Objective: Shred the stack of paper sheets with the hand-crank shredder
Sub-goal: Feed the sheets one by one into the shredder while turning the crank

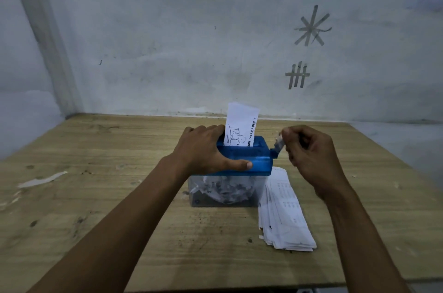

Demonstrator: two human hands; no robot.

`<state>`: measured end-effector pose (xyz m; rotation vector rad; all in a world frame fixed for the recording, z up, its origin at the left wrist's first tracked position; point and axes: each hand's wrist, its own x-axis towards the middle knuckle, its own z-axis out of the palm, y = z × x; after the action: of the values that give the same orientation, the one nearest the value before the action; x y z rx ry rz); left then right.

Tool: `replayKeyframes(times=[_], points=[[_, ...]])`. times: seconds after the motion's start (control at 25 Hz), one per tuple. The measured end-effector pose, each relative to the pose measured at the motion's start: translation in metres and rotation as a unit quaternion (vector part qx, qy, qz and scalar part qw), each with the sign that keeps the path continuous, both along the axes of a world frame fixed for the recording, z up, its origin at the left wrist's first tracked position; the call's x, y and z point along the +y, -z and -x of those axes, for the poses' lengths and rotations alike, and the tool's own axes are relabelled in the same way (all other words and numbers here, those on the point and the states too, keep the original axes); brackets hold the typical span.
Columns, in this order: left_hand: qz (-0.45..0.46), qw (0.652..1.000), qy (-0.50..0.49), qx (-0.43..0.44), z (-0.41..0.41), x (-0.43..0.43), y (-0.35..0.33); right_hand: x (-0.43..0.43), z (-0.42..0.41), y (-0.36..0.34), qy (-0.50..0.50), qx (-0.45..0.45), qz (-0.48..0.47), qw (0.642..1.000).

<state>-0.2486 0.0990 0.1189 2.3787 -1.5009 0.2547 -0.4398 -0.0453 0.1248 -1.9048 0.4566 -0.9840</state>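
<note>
A small shredder with a blue top (260,161) and a clear bin (230,191) full of paper shreds stands mid-table. A printed paper sheet (242,125) sticks upright out of its slot. My left hand (206,149) grips the blue top from the left, thumb along the front face. My right hand (311,151) pinches the crank handle (278,145) at the shredder's right side. The stack of paper sheets (282,211) lies flat on the table just right of the bin.
The wooden table (107,173) butts against a grey wall with tape marks (311,26). A white scrap (43,180) lies near the table's left edge. The table's front edge runs along the bottom right.
</note>
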Motion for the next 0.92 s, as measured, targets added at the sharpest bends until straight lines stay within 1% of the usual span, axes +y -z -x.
replayKeyframes(times=[0.16,0.28,0.4,0.48,0.76,0.92], points=[[-0.001,1.0,0.008,0.008,-0.005,0.001,0.0,-0.024,-0.039,-0.008,-0.009,-0.005,-0.066,0.998],[0.003,1.0,0.008,-0.003,-0.006,0.001,0.003,-0.045,-0.068,0.02,0.016,0.052,-0.134,0.99],[0.006,1.0,-0.003,-0.015,-0.004,-0.001,0.004,-0.053,-0.076,0.058,0.006,0.1,-0.238,0.966],[0.013,1.0,-0.018,-0.023,-0.002,-0.002,0.003,-0.049,-0.07,0.072,0.002,0.121,-0.264,0.957],[-0.011,0.999,-0.036,-0.027,0.005,0.0,0.0,0.0,-0.027,0.079,0.023,0.133,-0.212,0.968],[-0.027,0.999,-0.034,-0.027,0.008,0.002,-0.004,0.007,0.016,0.072,-0.045,0.164,-0.142,0.975]])
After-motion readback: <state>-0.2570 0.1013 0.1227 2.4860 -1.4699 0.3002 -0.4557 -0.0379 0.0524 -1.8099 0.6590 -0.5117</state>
